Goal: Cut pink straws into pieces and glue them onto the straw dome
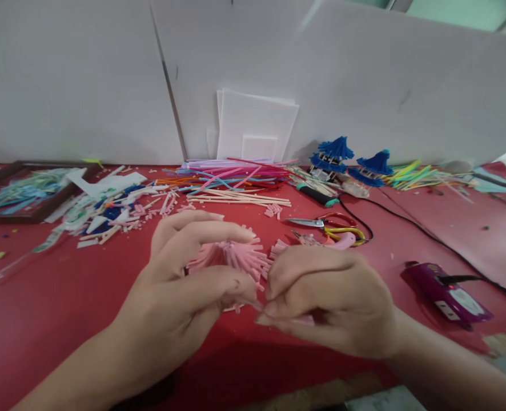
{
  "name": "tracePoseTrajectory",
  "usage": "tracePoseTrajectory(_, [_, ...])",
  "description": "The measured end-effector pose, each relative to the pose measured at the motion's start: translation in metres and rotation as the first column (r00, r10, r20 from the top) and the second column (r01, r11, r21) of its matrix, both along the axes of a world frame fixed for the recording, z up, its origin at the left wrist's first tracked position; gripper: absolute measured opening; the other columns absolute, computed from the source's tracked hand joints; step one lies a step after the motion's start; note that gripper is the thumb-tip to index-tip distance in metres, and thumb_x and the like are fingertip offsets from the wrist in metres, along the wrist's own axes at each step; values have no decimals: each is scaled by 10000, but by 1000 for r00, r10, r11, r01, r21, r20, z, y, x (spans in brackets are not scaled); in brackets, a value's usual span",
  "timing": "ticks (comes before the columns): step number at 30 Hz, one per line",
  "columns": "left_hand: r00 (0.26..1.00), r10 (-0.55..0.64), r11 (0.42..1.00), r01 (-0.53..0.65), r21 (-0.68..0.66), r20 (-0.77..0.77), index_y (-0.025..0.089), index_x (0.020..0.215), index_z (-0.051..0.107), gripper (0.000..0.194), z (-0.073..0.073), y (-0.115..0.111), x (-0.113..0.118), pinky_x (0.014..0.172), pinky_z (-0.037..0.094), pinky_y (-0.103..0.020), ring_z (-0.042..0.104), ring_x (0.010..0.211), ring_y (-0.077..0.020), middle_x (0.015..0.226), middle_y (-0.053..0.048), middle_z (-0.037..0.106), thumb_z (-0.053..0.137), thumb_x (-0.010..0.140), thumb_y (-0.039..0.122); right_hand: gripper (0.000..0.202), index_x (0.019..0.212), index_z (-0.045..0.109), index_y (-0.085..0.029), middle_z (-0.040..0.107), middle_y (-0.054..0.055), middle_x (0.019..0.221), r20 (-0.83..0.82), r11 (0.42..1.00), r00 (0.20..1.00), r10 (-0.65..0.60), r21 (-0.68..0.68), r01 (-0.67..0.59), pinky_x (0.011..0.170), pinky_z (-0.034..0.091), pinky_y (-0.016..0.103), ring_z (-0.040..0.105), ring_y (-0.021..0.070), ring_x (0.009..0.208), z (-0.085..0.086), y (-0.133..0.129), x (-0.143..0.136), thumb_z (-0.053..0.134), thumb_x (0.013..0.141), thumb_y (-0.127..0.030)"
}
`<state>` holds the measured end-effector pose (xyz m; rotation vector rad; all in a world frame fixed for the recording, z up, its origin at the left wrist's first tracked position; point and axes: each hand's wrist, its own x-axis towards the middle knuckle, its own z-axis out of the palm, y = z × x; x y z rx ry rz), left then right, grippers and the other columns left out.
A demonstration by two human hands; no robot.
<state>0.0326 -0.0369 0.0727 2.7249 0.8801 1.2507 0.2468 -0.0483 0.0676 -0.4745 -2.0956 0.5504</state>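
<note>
A cone-shaped piece made of pink sticks stands on the red table, partly hidden behind my left hand. The fingers of that hand curve round in front of the pink piece, and its thumb bends down toward my right hand. The right hand is closed in a pinch, with a short pink strip showing at its fingers. A small pale bit lies between the two hands' fingertips, too blurred to make out. More pink sticks show just behind the right hand.
Scissors, yellow-handled pliers and a green-black tool lie behind the right hand. Blue roofed models and coloured sticks line the wall. Scraps and a frame are left; a purple power strip is right.
</note>
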Motion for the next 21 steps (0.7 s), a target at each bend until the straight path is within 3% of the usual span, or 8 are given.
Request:
tracePoseTrajectory(4, [999, 24, 999, -25, -30, -34, 359, 732, 695, 277, -4, -2, -8, 1024, 389, -471, 471, 1091, -266, 1124, 3, 613, 590, 804, 114, 102, 755, 663, -126, 716, 33, 760, 56, 999, 998, 33, 25, -34, 760, 574, 218, 678, 99, 768, -2, -4, 0, 661, 816, -44])
tracePoseTrajectory(12, [998, 31, 999, -33, -38, -56, 358, 736, 696, 314, -9, 2, -18, 1052, 355, -473, 432, 1148, -272, 1117, 1, 587, 569, 807, 80, 178, 1001, 694, -147, 751, 21, 979, 275, 991, 961, -14, 134, -24, 1036, 470, 292, 678, 87, 953, 2, -6, 10, 539, 927, -100])
tracePoseTrajectory(18, [996, -28, 1000, 28, -10, -89, 392, 788, 725, 365, -7, 2, -23, 1053, 362, -430, 411, 1201, -251, 1119, 39, 613, 564, 823, 66, 82, 838, 695, -158, 731, 8, 829, 229, 997, 972, 45, 48, -58, 947, 532, 279, 660, 123, 977, 6, -8, 15, 632, 874, -122])
tracePoseTrajectory(21, [997, -50, 999, 49, -12, -52, 390, 829, 731, 325, -3, 4, -22, 1078, 354, -415, 470, 1202, -238, 1142, 56, 659, 596, 833, 95, 55, 816, 674, -162, 707, 19, 779, 114, 998, 993, -36, 46, 31, 842, 584, 283, 675, 125, 863, 6, -10, 15, 672, 840, -113])
